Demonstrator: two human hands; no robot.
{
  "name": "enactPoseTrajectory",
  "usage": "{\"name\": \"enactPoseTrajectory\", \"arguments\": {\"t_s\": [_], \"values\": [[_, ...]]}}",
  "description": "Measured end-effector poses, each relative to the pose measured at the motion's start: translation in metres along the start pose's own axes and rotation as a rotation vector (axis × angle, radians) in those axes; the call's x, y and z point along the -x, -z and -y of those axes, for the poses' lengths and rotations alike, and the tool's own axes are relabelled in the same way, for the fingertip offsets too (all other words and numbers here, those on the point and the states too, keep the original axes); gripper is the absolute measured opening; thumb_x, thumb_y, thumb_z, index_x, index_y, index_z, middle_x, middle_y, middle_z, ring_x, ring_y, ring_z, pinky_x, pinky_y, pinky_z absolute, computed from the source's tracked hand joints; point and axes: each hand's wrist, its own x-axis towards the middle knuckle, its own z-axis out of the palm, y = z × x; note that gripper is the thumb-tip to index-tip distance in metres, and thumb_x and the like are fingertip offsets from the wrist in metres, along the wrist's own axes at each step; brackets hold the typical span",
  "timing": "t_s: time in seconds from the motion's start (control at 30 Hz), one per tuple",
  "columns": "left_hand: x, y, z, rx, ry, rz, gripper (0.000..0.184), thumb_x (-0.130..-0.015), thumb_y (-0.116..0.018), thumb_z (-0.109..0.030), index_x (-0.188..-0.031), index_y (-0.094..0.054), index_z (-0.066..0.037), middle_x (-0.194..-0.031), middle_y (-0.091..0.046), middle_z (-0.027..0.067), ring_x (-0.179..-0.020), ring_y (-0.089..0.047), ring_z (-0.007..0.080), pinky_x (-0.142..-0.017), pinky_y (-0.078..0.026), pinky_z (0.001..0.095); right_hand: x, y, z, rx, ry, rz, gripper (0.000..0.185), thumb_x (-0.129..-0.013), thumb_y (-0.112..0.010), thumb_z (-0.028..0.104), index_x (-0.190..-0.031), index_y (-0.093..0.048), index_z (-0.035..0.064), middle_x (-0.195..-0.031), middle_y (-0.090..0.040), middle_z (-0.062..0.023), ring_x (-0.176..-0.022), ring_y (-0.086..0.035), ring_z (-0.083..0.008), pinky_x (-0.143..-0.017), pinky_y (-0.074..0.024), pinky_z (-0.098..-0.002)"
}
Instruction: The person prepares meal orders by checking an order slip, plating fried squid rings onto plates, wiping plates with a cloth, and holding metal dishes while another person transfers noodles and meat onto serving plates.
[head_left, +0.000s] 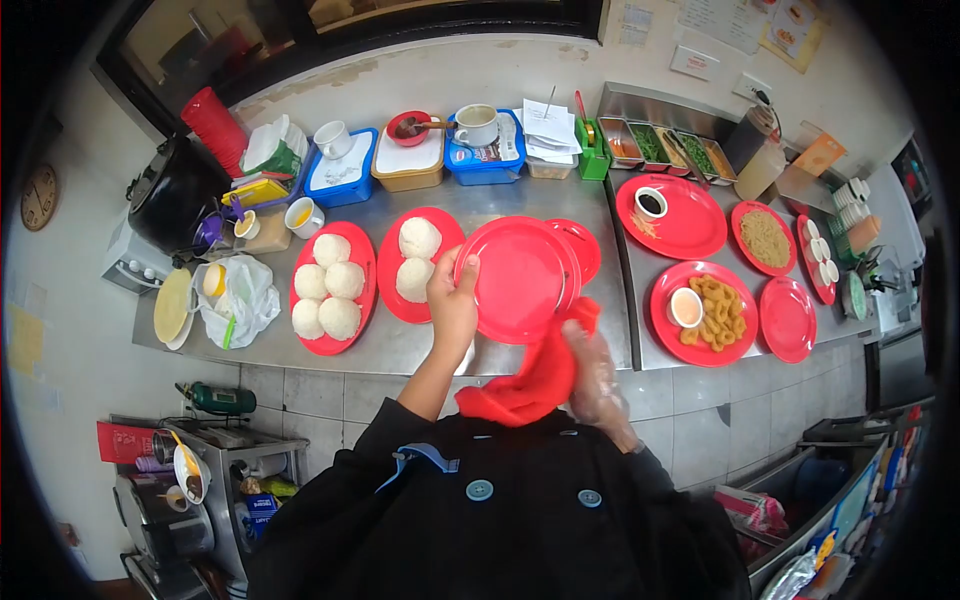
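Note:
My left hand [455, 305] grips the left rim of a round red plate [512, 280], its thumb on the upper face. The plate is raised over the counter's front part; a double rim shows at its right, and I cannot tell whether a second plate is stacked with it. In my right hand [596, 380], which wears a clear plastic glove, is a bunched red cloth [530, 385], touching or close to the plate's lower edge. Left of the plate, an oval red plate [388, 265] bears two rice mounds [418, 238]. Behind it lies another red plate [590, 250], partly covered.
Farther left, a red oval plate [368, 240] carries several rice mounds [342, 280]. On the right stand a plate of fried rings [718, 312], a noodle plate [765, 240] and a plate with dark sauce [690, 215]. Blue tubs [485, 165] line the wall.

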Motion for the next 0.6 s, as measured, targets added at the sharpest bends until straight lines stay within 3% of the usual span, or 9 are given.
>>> {"name": "enactPoseTrajectory", "arguments": {"t_s": [0.03, 0.1, 0.13, 0.17, 0.23, 0.4, 0.43, 0.5, 0.6], "values": [[0.0, 0.002, -0.003, 0.002, 0.005, 0.0, 0.022, -0.089, -0.055, -0.017, -0.102, -0.058, 0.001, -0.091, -0.061, 0.0045, -0.084, -0.055, 0.0097, -0.077, -0.043, 0.0235, -0.006, 0.013, -0.003, 0.002, -0.004, -0.003, 0.041, -0.093, -0.044, 0.029, -0.125, -0.042, 0.0035, -0.115, -0.054, -0.0132, -0.109, -0.051, -0.0257, -0.096, -0.0392, -0.0383], [0.001, 0.004, -0.012, 0.186, 0.212, 0.265, 0.022, -0.088, -0.057, -0.017, -0.102, -0.059, 0.0, -0.089, -0.061, 0.0032, -0.082, -0.055, 0.0082, -0.076, -0.044, 0.0222, -0.019, 0.034, -0.007, -0.732, 0.033, 0.021, 0.043, -0.093, -0.044, 0.034, -0.125, -0.042, 0.0046, -0.123, -0.051, -0.009, -0.113, -0.049, -0.0217, -0.096, -0.0399, -0.0401], [0.009, -0.001, -0.014, 0.205, 0.298, 0.332, 0.022, -0.087, -0.058, -0.016, -0.104, -0.06, -0.002, -0.088, -0.062, 0.0021, -0.081, -0.056, 0.0074, -0.074, -0.045, 0.0214, -0.022, 0.038, -0.002, -0.796, 0.085, 0.066, 0.041, -0.094, -0.042, 0.032, -0.125, -0.043, 0.0045, -0.126, -0.049, -0.0104, -0.117, -0.047, -0.0232, -0.099, -0.0377, -0.0422], [0.021, -0.011, -0.019, 0.14, 0.336, 0.382, 0.024, -0.086, -0.06, -0.016, -0.105, -0.06, -0.001, -0.087, -0.06, 0.0019, -0.081, -0.055, 0.0083, -0.074, -0.043, 0.0217, -0.018, 0.034, 0.002, -0.815, 0.107, 0.06, 0.041, -0.094, -0.043, 0.032, -0.124, -0.043, 0.0044, -0.126, -0.049, -0.0105, -0.116, -0.047, -0.0232, -0.098, -0.0382, -0.042], [0.04, -0.034, 0.007, -0.036, 0.104, 0.443, 0.024, -0.084, -0.062, -0.016, -0.101, -0.062, 0.0, -0.083, -0.055, 0.0018, -0.08, -0.051, 0.0098, -0.073, -0.04, 0.0222, 0.0, 0.02, 0.002, -0.822, 0.112, -0.053, 0.04, -0.093, -0.045, 0.03, -0.124, -0.043, 0.0043, -0.124, -0.05, -0.0106, -0.114, -0.048, -0.0232, -0.097, -0.0393, -0.0417], [0.068, -0.079, 0.045, -0.036, 0.296, 0.526, 0.021, -0.08, -0.068, -0.017, -0.092, -0.065, 0.0, -0.077, -0.051, 0.0037, -0.077, -0.049, 0.0128, -0.07, -0.039, 0.0259, 0.081, 0.033, 0.01, -0.92, 0.16, -0.427, 0.039, -0.092, -0.048, 0.027, -0.123, -0.044, 0.004, -0.12, -0.053, -0.0108, -0.11, -0.051, -0.0233, -0.094, -0.0422, -0.0409], [0.081, -0.09, 0.059, -0.039, 0.318, 0.589, 0.021, -0.08, -0.068, -0.017, -0.092, -0.065, 0.0, -0.077, -0.051, 0.0037, -0.077, -0.049, 0.0128, -0.07, -0.039, 0.0259, 0.101, 0.044, 0.004, -0.906, 0.155, -0.509, 0.039, -0.091, -0.049, 0.027, -0.122, -0.044, 0.004, -0.119, -0.053, -0.0108, -0.109, -0.052, -0.0233, -0.094, -0.0427, -0.0407], [0.117, -0.109, 0.08, -0.357, 0.015, 0.87, 0.025, -0.082, -0.066, -0.017, -0.1, -0.062, 0.0, -0.086, -0.059, 0.003, -0.079, -0.055, 0.0101, -0.072, -0.044, 0.0224, 0.138, 0.077, -0.023, -0.806, 0.114, -0.645, 0.038, -0.09, -0.052, 0.024, -0.121, -0.045, 0.0038, -0.116, -0.054, -0.0109, -0.106, -0.054, -0.0233, -0.091, -0.0449, -0.0399], [0.184, -0.135, 0.125, -0.413, 0.176, 1.177, 0.025, -0.084, -0.064, -0.021, -0.1, -0.063, -0.003, -0.084, -0.058, 0.0025, -0.076, -0.054, 0.0102, -0.068, -0.044, 0.0214, 0.19, 0.143, -0.085, -0.588, -0.008, -0.777, 0.039, -0.085, -0.058, 0.019, -0.119, -0.046, 0.0033, -0.109, -0.057, -0.011, -0.097, -0.058, -0.0232, -0.084, -0.0496, -0.0379]]}}
